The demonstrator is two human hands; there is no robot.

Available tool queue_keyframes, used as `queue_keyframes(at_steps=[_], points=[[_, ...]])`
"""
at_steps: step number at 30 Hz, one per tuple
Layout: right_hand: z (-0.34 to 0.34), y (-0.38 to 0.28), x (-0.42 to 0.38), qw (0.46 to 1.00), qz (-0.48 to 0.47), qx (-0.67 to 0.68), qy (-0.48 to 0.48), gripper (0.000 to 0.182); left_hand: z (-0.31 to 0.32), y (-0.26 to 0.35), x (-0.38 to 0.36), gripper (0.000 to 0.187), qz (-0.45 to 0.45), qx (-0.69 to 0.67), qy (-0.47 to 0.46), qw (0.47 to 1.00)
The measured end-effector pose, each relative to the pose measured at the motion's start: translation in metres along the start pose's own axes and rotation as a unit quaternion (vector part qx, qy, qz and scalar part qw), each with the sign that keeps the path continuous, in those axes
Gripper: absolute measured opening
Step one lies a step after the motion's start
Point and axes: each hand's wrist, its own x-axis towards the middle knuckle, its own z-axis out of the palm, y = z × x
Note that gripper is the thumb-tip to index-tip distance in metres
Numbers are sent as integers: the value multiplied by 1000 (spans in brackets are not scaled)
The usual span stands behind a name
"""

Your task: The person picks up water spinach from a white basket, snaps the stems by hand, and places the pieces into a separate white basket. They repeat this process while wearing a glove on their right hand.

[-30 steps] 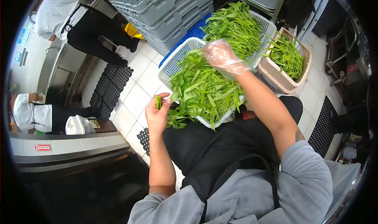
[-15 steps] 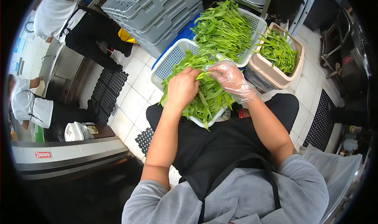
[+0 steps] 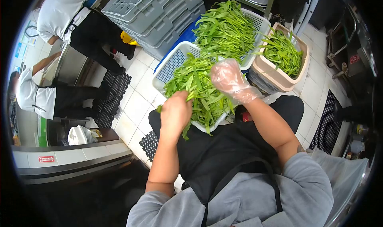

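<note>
My left hand (image 3: 175, 111), bare, is closed round a small bunch of leafy green stems (image 3: 190, 95). Leaves stick out on both sides of the fist, which is at the left front of a white basket (image 3: 158, 78) heaped with loose greens (image 3: 203, 83). Over the right side of that heap is my right hand (image 3: 228, 77), in a clear plastic glove. Its fingers are curled in, and whatever they may hold is hidden. A second white basket (image 3: 261, 24) behind carries long-stemmed greens (image 3: 225, 29). More cut greens (image 3: 282, 53) fill a beige bin (image 3: 279, 80) at the right.
Grey crates (image 3: 155, 17) stand stacked behind the baskets on the left. Two people in white shirts (image 3: 60, 11) work at a steel counter on the left. Black perforated mats (image 3: 111, 95) lie on the white tile floor (image 3: 133, 107). A metal rack (image 3: 341, 43) is at the right.
My hands have moved apart. The left has drawn back toward the lower left with the stems; the right has left them and curled up. The people at the left have shifted.
</note>
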Motion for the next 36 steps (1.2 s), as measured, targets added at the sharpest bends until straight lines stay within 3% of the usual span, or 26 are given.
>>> queue_keyframes(at_steps=[1,4,7,10,11,13,17,20,24,26,31,34,36], points=[[2,4,14,998,21,-13,-50,13,-4,-11,-4,19,12,-15,24,1000],[20,3,60,968,53,244,33,18,-12,-25,-15,16,-7,-79,64,995],[67,19,87,988,59,139,29,23,-3,-54,-16,14,55,-130,138,980],[103,40,90,982,65,78,-158,42,-1,-64,-22,15,9,-254,182,950],[107,41,90,970,72,32,-228,41,-9,-60,-27,16,-70,-320,120,937],[108,31,83,925,89,-58,-364,38,0,-69,-30,14,-61,-404,138,902],[89,19,75,959,66,-36,-272,24,4,-84,-35,15,-101,-490,93,861],[91,14,68,963,40,-105,-245,24,4,-84,-30,15,-91,-442,74,889],[72,2,58,978,-34,-95,-183,20,6,-73,-17,15,-91,-504,78,855],[79,1,54,978,-15,-109,-176,17,4,-64,-12,16,-104,-519,78,845],[58,2,46,983,-35,-114,-141,14,7,-61,-14,15,-102,-482,60,868],[25,3,38,997,11,26,-67,10,3,-57,-16,15,-76,-384,101,915],[1,0,26,997,2,68,-43,8,-2,-51,-12,16,11,-277,173,945]])
